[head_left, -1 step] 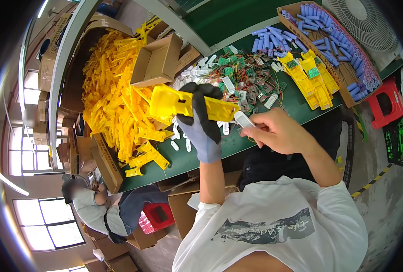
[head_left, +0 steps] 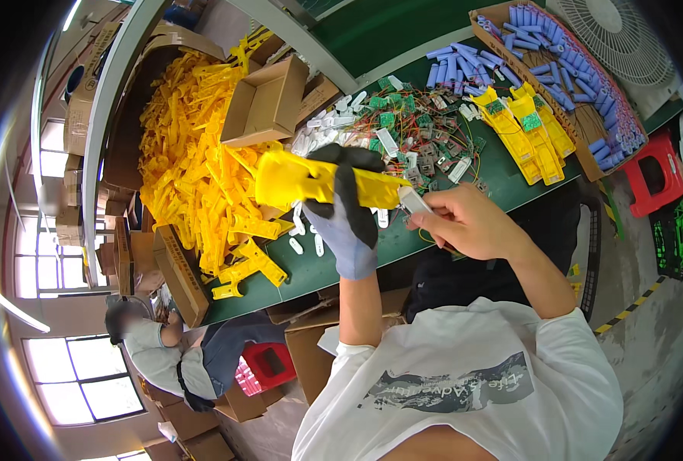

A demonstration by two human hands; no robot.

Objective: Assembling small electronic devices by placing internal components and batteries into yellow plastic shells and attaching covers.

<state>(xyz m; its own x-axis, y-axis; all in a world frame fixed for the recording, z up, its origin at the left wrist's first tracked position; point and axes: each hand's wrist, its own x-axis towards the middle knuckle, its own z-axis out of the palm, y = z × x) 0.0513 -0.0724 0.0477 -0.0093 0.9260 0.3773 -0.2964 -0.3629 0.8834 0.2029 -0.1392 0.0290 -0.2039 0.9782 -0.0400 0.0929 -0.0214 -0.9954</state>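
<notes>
My gloved left hand (head_left: 347, 211) wrapped around a yellow housing (head_left: 286, 178), above the green table (head_left: 303, 270), my bare right hand (head_left: 472, 223) pinching a white part (head_left: 415, 201), at the housing's right end

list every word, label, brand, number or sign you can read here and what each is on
Shirt: lettering across a grey print, upside down in view; words not copied here.
Brown box by the yellow pile: dark print, too small to read.
Box of blue cells: print along its side, too small to read.
Yellow shell in the left hand, white piece in the right hand: no legible text.
</notes>
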